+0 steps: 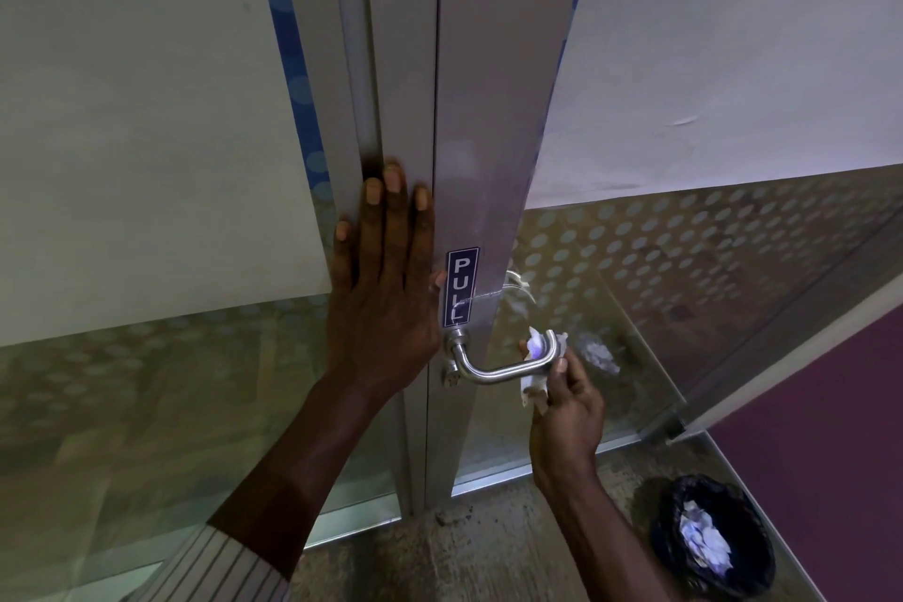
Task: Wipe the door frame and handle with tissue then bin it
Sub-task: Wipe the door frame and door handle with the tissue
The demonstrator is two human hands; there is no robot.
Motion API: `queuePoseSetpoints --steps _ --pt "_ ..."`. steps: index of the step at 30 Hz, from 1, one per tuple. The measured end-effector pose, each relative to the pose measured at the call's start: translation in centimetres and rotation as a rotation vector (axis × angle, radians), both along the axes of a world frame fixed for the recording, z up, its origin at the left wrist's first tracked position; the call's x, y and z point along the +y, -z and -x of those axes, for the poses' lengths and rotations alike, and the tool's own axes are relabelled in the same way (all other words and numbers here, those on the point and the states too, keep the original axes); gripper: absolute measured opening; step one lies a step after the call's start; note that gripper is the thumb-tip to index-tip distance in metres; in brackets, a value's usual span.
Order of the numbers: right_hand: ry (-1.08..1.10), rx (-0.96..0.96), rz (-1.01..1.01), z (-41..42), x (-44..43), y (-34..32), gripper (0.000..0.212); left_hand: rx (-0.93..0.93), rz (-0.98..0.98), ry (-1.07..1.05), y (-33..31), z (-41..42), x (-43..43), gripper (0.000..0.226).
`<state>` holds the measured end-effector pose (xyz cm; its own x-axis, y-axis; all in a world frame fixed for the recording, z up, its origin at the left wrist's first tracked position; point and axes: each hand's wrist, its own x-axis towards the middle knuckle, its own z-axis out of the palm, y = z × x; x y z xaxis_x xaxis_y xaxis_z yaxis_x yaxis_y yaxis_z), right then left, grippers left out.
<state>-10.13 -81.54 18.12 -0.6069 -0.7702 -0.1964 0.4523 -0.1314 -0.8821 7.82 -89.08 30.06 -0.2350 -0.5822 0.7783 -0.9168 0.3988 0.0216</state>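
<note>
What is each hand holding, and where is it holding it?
The right hand pinches the tissue by its lower part, against the handle. The left hand holds nothing.

Bin [711, 540] low right; bare floor [488, 552] between

The brushed-metal door frame [481, 122] stands upright, with a curved steel handle [493, 369] jutting from it. A crumpled white tissue [535, 384] is wrapped around the handle's outer end. A black-lined bin [669, 538] sits on the floor at lower right, holding crumpled white paper.

Handle [493, 369] sits below the sign [461, 287]; bin [684, 547] stands lower right
</note>
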Motion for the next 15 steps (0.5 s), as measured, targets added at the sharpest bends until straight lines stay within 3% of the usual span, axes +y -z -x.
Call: queuePoseSetpoints --steps 3,7,11,15 --pt "-0.051 -0.274 -0.009 -0.9 0.3 -0.1 0.033 0.004 0.007 -0.007 0.1 -0.1 0.0 0.083" --pt "-0.242 -0.431 0.031 -4.1 1.7 -0.6 0.036 0.001 0.006 -0.016 0.1 -0.1 0.0 0.084" --pt "-0.359 -0.436 0.127 -3.9 2.2 -0.5 0.058 -0.013 0.014 -0.017 0.1 -0.1 0.0 0.079" --pt "-0.403 -0.275 0.076 -1.7 2.5 -0.1 0.069 -0.020 0.009 -0.016 0.1 -0.2 0.0 0.080"
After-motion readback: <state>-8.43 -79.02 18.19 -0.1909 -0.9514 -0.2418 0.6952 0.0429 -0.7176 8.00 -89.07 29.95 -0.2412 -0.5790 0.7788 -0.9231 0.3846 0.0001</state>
